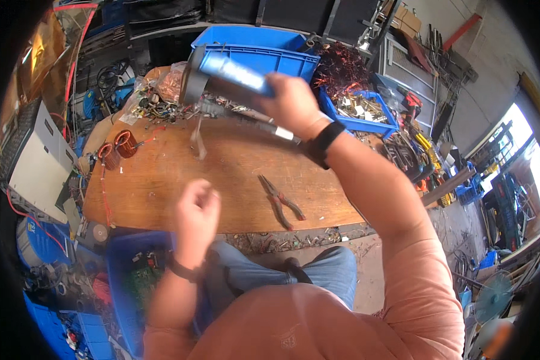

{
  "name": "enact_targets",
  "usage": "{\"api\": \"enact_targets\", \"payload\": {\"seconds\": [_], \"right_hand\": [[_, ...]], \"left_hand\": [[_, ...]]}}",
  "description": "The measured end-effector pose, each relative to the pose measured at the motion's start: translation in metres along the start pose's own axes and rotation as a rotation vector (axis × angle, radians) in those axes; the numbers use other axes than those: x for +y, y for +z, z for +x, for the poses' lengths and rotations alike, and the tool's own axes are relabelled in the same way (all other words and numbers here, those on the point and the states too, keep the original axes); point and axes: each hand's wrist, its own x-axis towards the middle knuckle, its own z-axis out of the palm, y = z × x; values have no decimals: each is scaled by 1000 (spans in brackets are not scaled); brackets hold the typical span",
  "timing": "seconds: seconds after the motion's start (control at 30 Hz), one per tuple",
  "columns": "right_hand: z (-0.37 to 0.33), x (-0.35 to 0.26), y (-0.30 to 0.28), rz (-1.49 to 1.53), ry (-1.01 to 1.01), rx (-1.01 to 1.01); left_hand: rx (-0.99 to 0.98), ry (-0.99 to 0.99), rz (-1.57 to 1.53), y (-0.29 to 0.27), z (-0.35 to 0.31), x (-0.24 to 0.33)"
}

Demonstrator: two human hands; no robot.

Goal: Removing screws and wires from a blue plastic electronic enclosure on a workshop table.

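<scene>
My right hand (294,105) is raised over the far side of the wooden bench, wrapped round one end of a thick blue tool with a dark, blocky end (237,73). Motion blurs this tool, and its kind is unclear. Below it lies a metal rod (264,126) with a pale end. My left hand (197,219) hovers above the near edge of the bench with its fingers curled in; whatever they may hold is hidden. Long-nose pliers (280,201) with red-brown handles lie slightly open between my hands. A blurred pale strip (198,139) shows below the tool's dark end.
Two copper coils (125,144) stand at the bench's left. Small metal scraps (153,108) line the back, before large blue bins (252,55). At the back right, a blue tray (366,125) holds metal pieces. Another blue bin (117,282) with green circuit boards is by my left arm.
</scene>
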Motion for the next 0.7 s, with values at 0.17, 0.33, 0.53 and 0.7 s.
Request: {"api": "enact_targets", "payload": {"seconds": [0.17,0.33,0.53,0.7], "right_hand": [[-10,33,-46,386,177,422],[-42,47,-56,700,189,683],[-74,43,-46,638,324,653],[-75,47,-46,559,309,617]], "left_hand": [[-346,-89,266,40,-40,-1],[-413,41,418,70,-42,10],[-526,-74,493,98,-35,28],[-541,-73,537,120,-32,17]]}}
